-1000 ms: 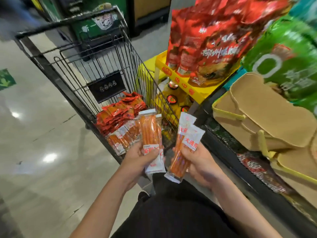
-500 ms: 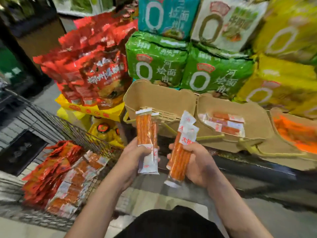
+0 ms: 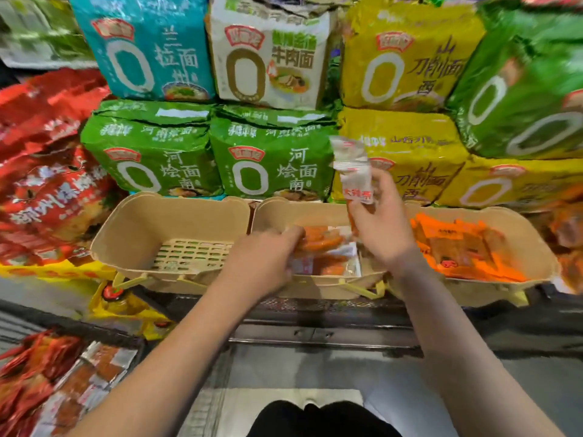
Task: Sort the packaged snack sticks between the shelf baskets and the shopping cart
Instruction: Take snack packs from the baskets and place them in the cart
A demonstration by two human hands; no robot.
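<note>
Left hand (image 3: 268, 263) lays snack-stick packs (image 3: 325, 250) into middle basket (image 3: 315, 290), grip unclear; right hand (image 3: 383, 228) pinches its pack (image 3: 353, 171), next in.

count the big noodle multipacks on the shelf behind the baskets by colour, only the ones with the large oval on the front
teal noodle multipack: 1
white noodle multipack: 1
green noodle multipacks: 3
yellow noodle multipacks: 3
total: 8

The far right is blurred, so the green one there is a best reading.
</note>
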